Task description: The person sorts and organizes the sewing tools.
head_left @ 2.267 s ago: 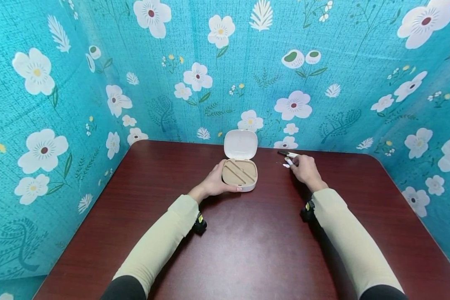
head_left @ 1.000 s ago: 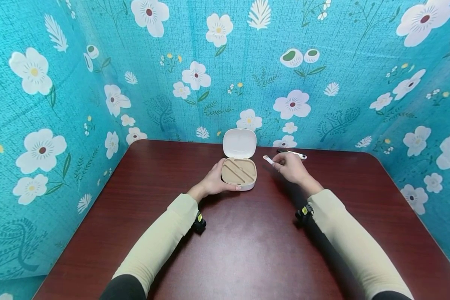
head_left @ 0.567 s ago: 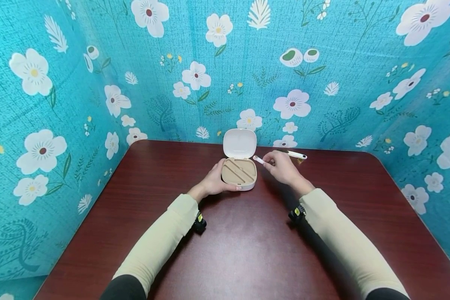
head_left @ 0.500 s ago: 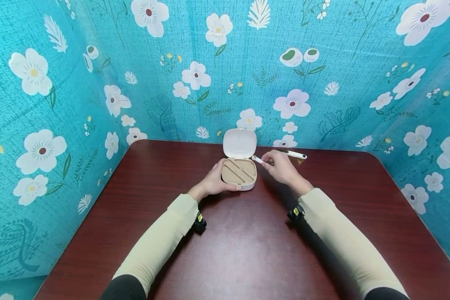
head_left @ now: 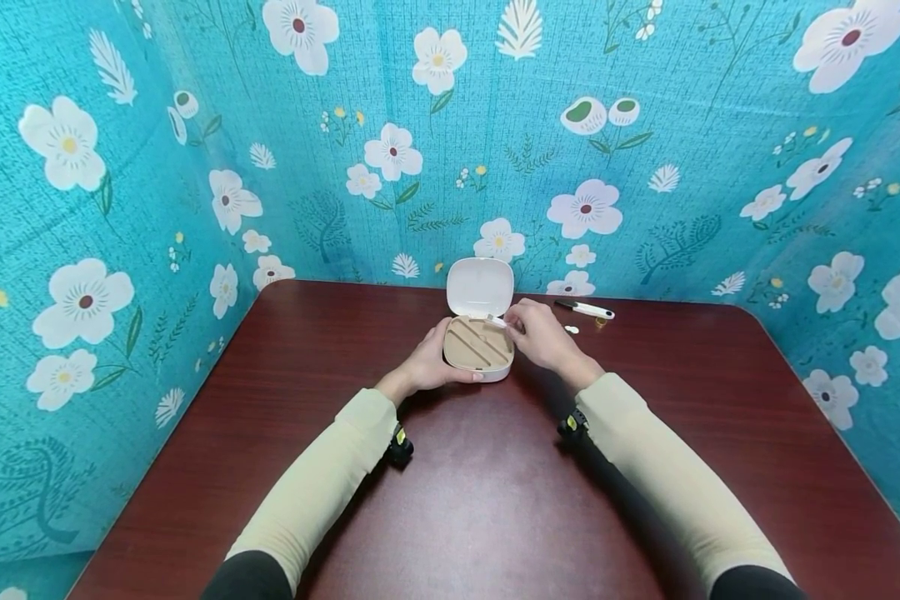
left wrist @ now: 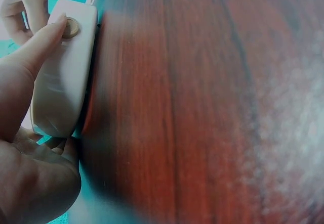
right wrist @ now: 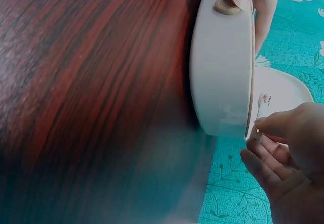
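A white box with a tan inner tray stands on the table, its white lid raised at the back. Diagonal grooves cross the tray. My left hand grips the box from its left side, thumb at the front by a round tan button. My right hand pinches a small white stick-like piece with a metal end. That piece is over the tray's back right corner, pointing left; whether it touches the tray I cannot tell.
A black-and-white pen-like tool lies behind and to the right of my right hand. Near it are small white pieces and a small yellowish item. The dark red table meets a flowered blue cloth at the back.
My right hand has picked the white piece up near the pen-like tool and carried it left to over the tray. My left hand has stayed on the box.
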{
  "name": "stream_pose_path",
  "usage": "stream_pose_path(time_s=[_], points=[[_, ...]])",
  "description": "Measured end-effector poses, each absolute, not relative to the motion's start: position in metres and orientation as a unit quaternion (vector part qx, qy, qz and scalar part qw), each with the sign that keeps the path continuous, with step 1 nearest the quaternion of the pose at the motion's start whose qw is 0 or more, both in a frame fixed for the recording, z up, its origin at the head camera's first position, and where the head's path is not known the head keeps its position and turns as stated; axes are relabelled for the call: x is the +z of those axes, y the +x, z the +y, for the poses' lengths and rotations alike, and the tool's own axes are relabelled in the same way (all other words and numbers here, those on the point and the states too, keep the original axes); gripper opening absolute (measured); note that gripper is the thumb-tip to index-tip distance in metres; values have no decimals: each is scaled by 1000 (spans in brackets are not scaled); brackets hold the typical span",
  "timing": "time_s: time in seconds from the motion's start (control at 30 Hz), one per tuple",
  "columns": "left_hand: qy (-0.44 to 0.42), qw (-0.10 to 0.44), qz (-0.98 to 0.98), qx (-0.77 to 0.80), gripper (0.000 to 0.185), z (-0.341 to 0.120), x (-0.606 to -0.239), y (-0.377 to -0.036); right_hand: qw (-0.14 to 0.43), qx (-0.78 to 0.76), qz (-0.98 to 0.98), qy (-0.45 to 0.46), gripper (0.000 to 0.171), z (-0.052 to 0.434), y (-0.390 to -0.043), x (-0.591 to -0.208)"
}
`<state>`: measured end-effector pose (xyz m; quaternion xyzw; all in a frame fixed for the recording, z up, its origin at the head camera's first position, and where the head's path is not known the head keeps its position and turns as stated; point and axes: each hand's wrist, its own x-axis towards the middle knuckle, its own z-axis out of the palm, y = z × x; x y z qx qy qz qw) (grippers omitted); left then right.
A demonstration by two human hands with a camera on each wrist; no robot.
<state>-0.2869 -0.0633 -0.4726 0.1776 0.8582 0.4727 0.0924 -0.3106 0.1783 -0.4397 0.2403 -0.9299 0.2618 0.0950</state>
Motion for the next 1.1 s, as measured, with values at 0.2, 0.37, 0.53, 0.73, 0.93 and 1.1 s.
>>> stream_pose_path(time_s=[0.2,0.37,0.53,0.73,0.93,1.1], points=[[178,94,856,477,108,-63,-474,-288,88,245,-934,246,12,171,-311,-439],[177,98,853,481,108,-64,-473,-287,79,229,-941,238,12,166,-311,-439],[176,97,855,478,110,-64,-473,-286,75,204,-950,222,11,163,-311,-441],[178,96,856,475,109,-63,-475,-286,85,188,-956,208,9,161,-311,-444],[178,97,857,474,108,-63,-475,-286,80,191,-957,201,12,164,-308,-441],[183,90,858,471,108,-64,-473,-286,87,196,-956,200,16,172,-307,-436]])
